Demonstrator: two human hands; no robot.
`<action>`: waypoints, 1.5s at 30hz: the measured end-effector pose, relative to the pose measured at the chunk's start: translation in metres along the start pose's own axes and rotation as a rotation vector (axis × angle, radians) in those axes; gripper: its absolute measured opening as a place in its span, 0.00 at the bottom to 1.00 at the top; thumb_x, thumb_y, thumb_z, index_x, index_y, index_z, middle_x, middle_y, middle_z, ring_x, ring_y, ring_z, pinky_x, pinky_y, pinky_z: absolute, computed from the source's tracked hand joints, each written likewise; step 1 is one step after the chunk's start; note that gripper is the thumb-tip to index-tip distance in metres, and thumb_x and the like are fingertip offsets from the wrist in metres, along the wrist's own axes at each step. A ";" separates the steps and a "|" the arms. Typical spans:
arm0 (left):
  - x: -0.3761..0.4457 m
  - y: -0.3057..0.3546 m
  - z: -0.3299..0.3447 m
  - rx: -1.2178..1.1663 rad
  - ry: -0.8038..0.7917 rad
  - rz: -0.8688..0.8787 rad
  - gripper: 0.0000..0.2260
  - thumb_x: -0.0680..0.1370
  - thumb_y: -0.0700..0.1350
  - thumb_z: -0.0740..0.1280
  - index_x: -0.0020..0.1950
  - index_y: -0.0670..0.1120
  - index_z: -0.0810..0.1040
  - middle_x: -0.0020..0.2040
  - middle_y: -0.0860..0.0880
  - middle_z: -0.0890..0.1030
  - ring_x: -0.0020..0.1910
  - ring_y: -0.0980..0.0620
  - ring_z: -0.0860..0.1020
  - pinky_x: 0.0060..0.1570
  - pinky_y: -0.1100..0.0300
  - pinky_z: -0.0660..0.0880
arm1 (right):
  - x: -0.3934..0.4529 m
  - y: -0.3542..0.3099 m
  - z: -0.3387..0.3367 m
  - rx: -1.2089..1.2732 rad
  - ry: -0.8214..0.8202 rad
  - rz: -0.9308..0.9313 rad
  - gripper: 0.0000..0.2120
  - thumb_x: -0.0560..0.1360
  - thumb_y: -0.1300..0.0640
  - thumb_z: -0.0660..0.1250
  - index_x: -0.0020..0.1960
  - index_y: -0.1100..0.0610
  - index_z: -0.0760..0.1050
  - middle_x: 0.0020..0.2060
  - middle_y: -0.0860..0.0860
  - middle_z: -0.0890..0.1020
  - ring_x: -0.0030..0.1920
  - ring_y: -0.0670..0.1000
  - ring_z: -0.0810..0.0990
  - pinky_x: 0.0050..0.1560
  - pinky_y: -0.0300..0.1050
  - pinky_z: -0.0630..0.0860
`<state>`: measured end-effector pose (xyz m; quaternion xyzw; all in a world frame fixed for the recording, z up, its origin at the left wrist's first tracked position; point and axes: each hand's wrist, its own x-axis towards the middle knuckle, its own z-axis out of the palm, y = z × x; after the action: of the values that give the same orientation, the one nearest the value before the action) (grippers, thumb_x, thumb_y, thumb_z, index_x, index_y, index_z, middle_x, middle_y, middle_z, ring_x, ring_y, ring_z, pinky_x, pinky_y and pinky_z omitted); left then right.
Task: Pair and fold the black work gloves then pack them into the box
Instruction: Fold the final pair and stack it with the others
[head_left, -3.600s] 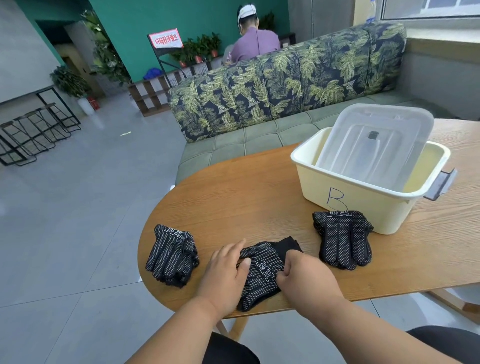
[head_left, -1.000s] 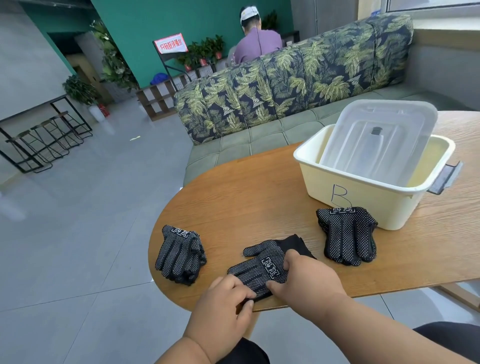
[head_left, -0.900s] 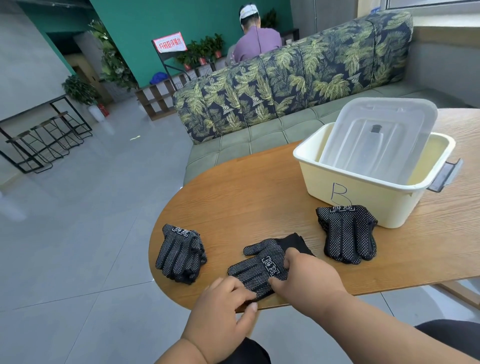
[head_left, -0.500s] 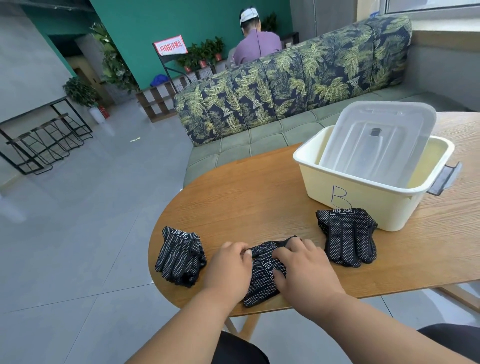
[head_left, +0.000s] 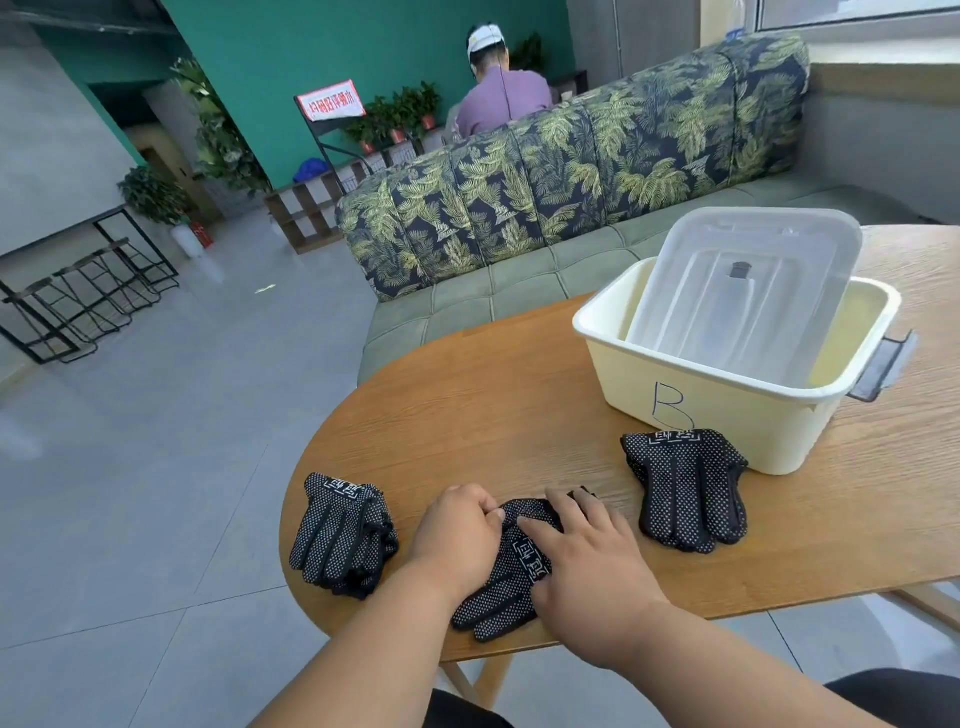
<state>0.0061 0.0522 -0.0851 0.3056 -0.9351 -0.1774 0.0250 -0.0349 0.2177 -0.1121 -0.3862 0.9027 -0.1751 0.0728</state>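
A black dotted glove pair (head_left: 503, 590) lies at the table's near edge between my hands, its fingers pointing toward me. My left hand (head_left: 460, 540) has curled fingers that pinch the pair's far end. My right hand (head_left: 587, 566) presses flat on the pair with its fingers spread. Another stack of black gloves (head_left: 340, 535) lies to the left. A flat glove pair (head_left: 685, 488) lies to the right, touching the front of the cream box (head_left: 737, 423) marked "B". The clear lid (head_left: 743, 291) stands tilted inside the box.
The oval wooden table (head_left: 493, 405) ends just left of the left glove stack and right below my hands. Behind it stands a leaf-patterned sofa (head_left: 545, 182); a person sits beyond it, back turned. Grey tiled floor lies to the left.
My left hand came from the table's near edge onto the glove pair and now pinches its far end. The pair's spread fingers have been folded over into a narrower bundle under both hands.
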 end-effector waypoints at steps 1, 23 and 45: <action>0.000 0.000 0.000 -0.043 -0.003 -0.013 0.06 0.82 0.51 0.67 0.45 0.55 0.79 0.45 0.56 0.80 0.45 0.52 0.78 0.45 0.58 0.73 | -0.001 0.000 -0.001 0.025 -0.042 0.008 0.35 0.69 0.44 0.57 0.76 0.42 0.69 0.81 0.55 0.63 0.80 0.63 0.60 0.78 0.61 0.57; 0.005 -0.016 -0.001 -0.789 -0.138 -0.266 0.09 0.78 0.42 0.75 0.56 0.49 0.82 0.53 0.50 0.86 0.55 0.52 0.83 0.48 0.62 0.76 | 0.001 0.003 -0.014 -0.032 0.129 0.066 0.23 0.76 0.63 0.60 0.67 0.48 0.74 0.62 0.51 0.71 0.55 0.56 0.73 0.59 0.50 0.73; -0.005 -0.010 0.003 -1.075 -0.122 -0.249 0.12 0.77 0.35 0.74 0.59 0.45 0.80 0.56 0.41 0.85 0.52 0.47 0.86 0.56 0.53 0.82 | 0.007 0.004 0.012 -0.089 0.095 0.068 0.20 0.70 0.51 0.59 0.59 0.49 0.80 0.59 0.54 0.78 0.62 0.59 0.76 0.66 0.56 0.72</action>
<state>0.0149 0.0490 -0.0913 0.3471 -0.6696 -0.6487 0.1022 -0.0395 0.2123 -0.1245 -0.3493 0.9247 -0.1504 0.0184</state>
